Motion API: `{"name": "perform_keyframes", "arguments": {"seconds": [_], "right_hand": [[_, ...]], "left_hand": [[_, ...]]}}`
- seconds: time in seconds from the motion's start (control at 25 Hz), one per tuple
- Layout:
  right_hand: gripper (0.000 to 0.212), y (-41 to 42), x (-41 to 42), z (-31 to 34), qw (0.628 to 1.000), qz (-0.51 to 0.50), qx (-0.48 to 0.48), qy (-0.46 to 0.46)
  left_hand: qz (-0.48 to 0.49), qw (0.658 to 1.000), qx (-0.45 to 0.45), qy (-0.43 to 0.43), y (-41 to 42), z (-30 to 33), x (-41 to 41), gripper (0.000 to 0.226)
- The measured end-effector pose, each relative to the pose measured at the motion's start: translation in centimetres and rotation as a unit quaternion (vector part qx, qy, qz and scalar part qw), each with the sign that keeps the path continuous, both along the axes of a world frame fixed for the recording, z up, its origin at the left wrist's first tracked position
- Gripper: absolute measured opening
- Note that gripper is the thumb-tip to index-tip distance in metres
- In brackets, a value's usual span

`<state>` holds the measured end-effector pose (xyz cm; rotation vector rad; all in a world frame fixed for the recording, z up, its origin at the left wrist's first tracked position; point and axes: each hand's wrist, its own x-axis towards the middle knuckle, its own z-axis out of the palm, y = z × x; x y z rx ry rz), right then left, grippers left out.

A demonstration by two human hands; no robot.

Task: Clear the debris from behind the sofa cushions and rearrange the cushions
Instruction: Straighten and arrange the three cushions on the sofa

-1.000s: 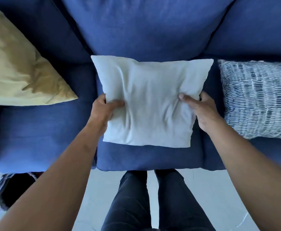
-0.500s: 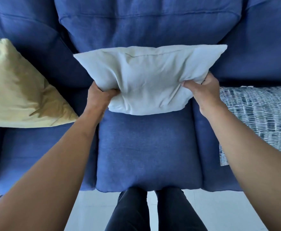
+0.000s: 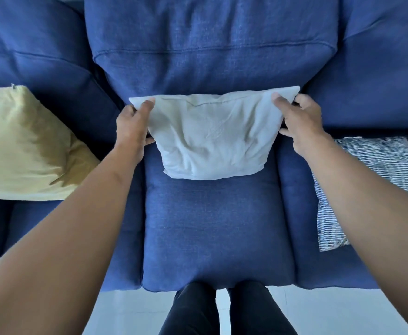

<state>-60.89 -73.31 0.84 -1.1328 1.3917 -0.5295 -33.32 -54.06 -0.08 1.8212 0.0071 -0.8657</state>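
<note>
Bare forearms, no sleeves; legs in dark trousers [image 3: 224,310].

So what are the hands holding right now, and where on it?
The white cushion, held at its two upper corners: left hand on the left corner, right hand on the right.

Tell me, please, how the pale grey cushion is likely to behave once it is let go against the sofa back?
The pale grey cushion looks soft and underfilled: it creases and sags between the left hand and right hand. It probably slumps rather than standing crisp. It seems light, since pinching the corners holds it.
</note>
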Motion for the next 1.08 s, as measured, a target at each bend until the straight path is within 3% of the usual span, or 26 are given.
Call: {"name": "perform_keyframes", "arguments": {"seconds": [0.08,0.16,0.32,0.44,0.6,0.76,1.08], "right_hand": [[0.04,-0.3,0.8,0.2,0.999,-0.002,-0.007,0.041],[0.031,-0.6,0.9,0.2,0.996,-0.036,-0.026,0.072],[0.028,-1.0,0.6,-0.2,0.993,-0.112,-0.018,0.041],[0.021,-0.8,0.5,0.0,0.993,-0.104,-0.004,0.052],[0.007,-0.3,-0.1,0.8,0.989,-0.072,-0.064,0.11],[0.031,2.7,-1.8,2.0,0.979,-0.014,-0.125,0.158],[0.035,11.9,-5.7,4.8,0.976,0.078,-0.128,0.155]], "left_hand": [[-0.002,0.999,0.033,-0.031,-0.7,0.5,0.2,0.046],[0.02,0.996,0.058,-0.068,-0.9,0.4,0.4,0.034],[0.066,0.994,0.043,-0.081,-0.1,0.1,1.1,0.026],[0.051,0.996,0.036,-0.065,0.4,0.2,1.0,0.029],[0.028,0.996,0.031,-0.078,1.1,1.5,0.8,0.019],[-0.019,0.981,0.107,-0.161,2.9,3.3,-1.5,0.033],[-0.195,0.958,0.135,-0.163,7.1,6.2,-10.6,0.032]]}}
